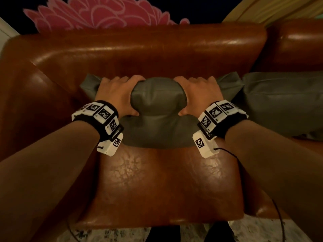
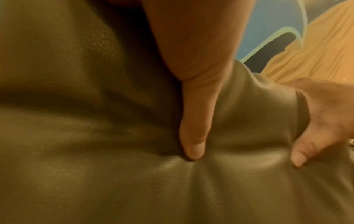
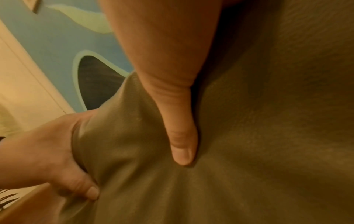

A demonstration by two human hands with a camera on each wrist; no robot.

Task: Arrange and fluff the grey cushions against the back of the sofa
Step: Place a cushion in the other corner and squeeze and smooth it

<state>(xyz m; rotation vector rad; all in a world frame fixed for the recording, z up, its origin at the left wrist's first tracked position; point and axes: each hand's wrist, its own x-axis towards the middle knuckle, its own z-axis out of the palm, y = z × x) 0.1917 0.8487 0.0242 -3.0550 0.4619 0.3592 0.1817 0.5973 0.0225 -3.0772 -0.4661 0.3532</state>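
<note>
nearest to me, a patterned pale floor (image 1: 258, 231) runs along the bottom edge, then the brown leather seat (image 1: 162, 180) of the sofa. both my forearms reach forward over it, each with a band of black-and-white marker blocks at the wrist.

now the hands. my left hand (image 1: 116, 95) and my right hand (image 1: 199, 94) are both clamped on the same grey cushion (image 1: 157, 102), which stands on the seat with its upper edge against the sofa back (image 1: 139, 49). the fingers (image 1: 122, 80) of the left hand curl over the cushion's top while the thumb digs into its front face; the right does the same, mirrored. the middle of the cushion bulges up between the two hands. from the left wrist view, my thumb presses a deep dimple into the grey cushion (image 2: 239, 136), and the right hand (image 2: 325, 121) shows just across, thumb sunk in too. the right wrist view gives the same, with the left hand (image 3: 47, 151) gripping the grey cushion (image 3: 124, 144).

further right, a second grey cushion (image 1: 283, 102) leans against the back, touching the first one's corner. beyond the sofa, a dark wall with a big pink flower (image 1: 90, 13).
</note>
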